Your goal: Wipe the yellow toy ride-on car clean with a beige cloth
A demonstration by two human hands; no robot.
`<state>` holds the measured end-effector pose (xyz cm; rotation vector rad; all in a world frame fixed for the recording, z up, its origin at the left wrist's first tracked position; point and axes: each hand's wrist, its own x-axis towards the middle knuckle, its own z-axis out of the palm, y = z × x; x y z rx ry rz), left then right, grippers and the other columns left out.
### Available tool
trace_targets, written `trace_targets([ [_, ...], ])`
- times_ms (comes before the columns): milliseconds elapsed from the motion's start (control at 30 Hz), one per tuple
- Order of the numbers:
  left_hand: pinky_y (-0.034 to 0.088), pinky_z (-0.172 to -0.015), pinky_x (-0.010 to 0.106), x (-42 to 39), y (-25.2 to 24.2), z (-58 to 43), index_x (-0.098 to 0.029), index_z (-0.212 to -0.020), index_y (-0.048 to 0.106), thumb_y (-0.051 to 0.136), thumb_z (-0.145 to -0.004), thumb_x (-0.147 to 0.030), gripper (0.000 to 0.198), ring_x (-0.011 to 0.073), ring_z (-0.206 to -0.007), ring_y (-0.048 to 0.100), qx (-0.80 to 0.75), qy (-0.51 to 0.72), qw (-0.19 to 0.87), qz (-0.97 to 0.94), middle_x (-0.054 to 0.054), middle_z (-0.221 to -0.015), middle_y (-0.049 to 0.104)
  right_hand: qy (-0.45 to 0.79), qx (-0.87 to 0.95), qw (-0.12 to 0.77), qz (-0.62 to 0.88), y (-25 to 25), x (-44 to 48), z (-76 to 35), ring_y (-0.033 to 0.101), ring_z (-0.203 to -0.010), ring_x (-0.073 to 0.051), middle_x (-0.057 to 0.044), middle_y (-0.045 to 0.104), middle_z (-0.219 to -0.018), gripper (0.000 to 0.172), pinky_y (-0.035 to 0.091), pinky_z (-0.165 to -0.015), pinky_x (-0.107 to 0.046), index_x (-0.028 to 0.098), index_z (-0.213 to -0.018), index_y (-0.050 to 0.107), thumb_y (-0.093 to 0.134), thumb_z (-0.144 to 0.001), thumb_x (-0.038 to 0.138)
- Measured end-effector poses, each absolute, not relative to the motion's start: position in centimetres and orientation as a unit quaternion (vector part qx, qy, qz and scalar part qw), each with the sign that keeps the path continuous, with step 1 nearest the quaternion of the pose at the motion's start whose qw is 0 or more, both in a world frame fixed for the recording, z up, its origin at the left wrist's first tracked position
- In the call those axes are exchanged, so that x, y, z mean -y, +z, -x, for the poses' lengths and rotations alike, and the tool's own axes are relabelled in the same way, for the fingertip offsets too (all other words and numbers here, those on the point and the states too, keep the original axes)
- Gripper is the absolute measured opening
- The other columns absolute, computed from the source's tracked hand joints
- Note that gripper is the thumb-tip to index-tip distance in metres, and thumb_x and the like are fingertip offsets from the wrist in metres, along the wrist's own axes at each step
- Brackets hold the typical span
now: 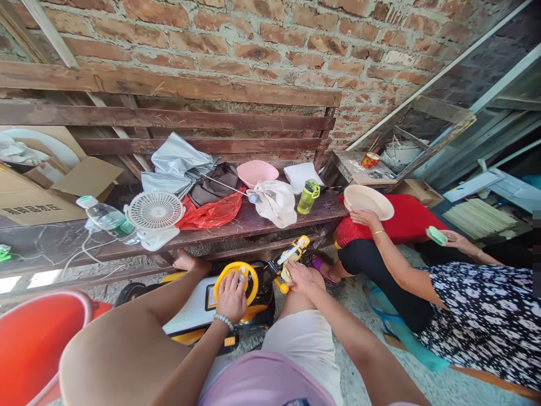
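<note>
Seen from above, a yellow, black and white toy car [190,307] sits between my legs in the lower middle of the frame. What could go wrong, as I judge it: the car could roll or swivel if I rub too hard at its front, since all I have to steady it is one hand on its yellow steering wheel [255,279]. The pale cloth [286,272] might also snag on the narrow yellow arm [297,246] just beside it. A sudden knock upward could upset the green bottle [309,196], which stands near the front edge of the wooden surface [213,233] above.

As for my grip: my left hand [231,296] (the one with the beaded bracelet [224,321]) lies over the wheel with fingers slightly spread; I cannot tell whether they close around the rim. My right hand [299,276], right of centre, has a narrow grip, fingers gathered on the cloth against the toy's front.

At the right of the frame, another person holds a pale round plate [372,202] and a green sponge [437,235].
</note>
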<state>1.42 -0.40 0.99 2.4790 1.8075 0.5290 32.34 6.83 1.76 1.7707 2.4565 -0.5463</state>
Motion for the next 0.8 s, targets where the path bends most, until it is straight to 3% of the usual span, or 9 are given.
trace_targets([
  [133,0.035,-0.122,0.057,0.5,1.1,-1.4,-0.021,-0.136,0.07,0.051,-0.088,-0.015,0.052,0.036,-0.149,0.046,-0.58,0.169,0.02,-0.797,0.013,-0.157,0.056,-0.199,-0.817,0.01,-0.542,2.1,-6.6,-33.1,0.056,-0.134,-0.032,-0.012,0.05,-0.161,0.074,0.042,-0.116,-0.041,0.021,-0.142,0.057,0.076,-0.071,0.022],
  [267,0.036,-0.121,0.056,0.6,1.3,-1.3,-0.021,-0.135,0.069,0.05,-0.088,-0.013,0.052,0.0362,-0.149,0.046,-0.581,0.158,0.019,-0.798,0.012,-0.158,0.056,-0.174,-0.791,0.032,-0.585,1.6,-7.2,-32.6,0.061,-0.124,-0.032,-0.014,0.045,-0.163,0.085,0.049,-0.106,-0.04,0.021,-0.152,0.048,0.075,-0.072,0.024],
  [467,0.037,-0.121,0.055,0.5,1.5,-1.3,-0.022,-0.136,0.07,0.05,-0.088,-0.014,0.052,0.0358,-0.148,0.047,-0.579,0.155,0.016,-0.8,0.012,-0.157,0.056,-0.165,-0.691,0.039,-0.703,0.9,-8.7,-31.9,0.065,-0.118,-0.032,-0.015,0.022,-0.174,0.088,0.053,-0.094,-0.04,0.025,-0.161,0.038,0.069,-0.079,0.03],
  [633,0.036,-0.121,0.055,0.6,1.4,-1.4,-0.022,-0.136,0.07,0.051,-0.087,-0.014,0.053,0.0358,-0.148,0.047,-0.58,0.158,0.018,-0.799,0.011,-0.158,0.056,-0.208,-0.634,0.023,-0.745,1.0,-10.2,-32.5,0.064,-0.123,-0.032,-0.015,0.004,-0.178,0.109,0.053,-0.096,-0.041,0.021,-0.169,0.018,0.071,-0.073,0.029],
  [700,0.036,-0.122,0.055,0.6,1.3,-1.4,-0.022,-0.137,0.069,0.051,-0.088,-0.014,0.053,0.0354,-0.148,0.048,-0.58,0.163,0.024,-0.798,0.011,-0.157,0.056,-0.198,-0.631,0.031,-0.749,1.0,-10.0,-32.3,0.064,-0.124,-0.033,-0.017,0.008,-0.177,0.107,0.053,-0.096,-0.041,0.018,-0.168,0.021,0.071,-0.074,0.029],
  [800,0.035,-0.122,0.056,0.6,1.1,-1.5,-0.022,-0.136,0.069,0.051,-0.088,-0.015,0.052,0.0358,-0.148,0.047,-0.586,0.169,0.03,-0.792,0.011,-0.157,0.056,-0.182,-0.676,0.043,-0.712,1.0,-8.8,-31.7,0.063,-0.124,-0.033,-0.016,0.03,-0.172,0.092,0.052,-0.099,-0.04,0.02,-0.161,0.038,0.072,-0.075,0.027],
])
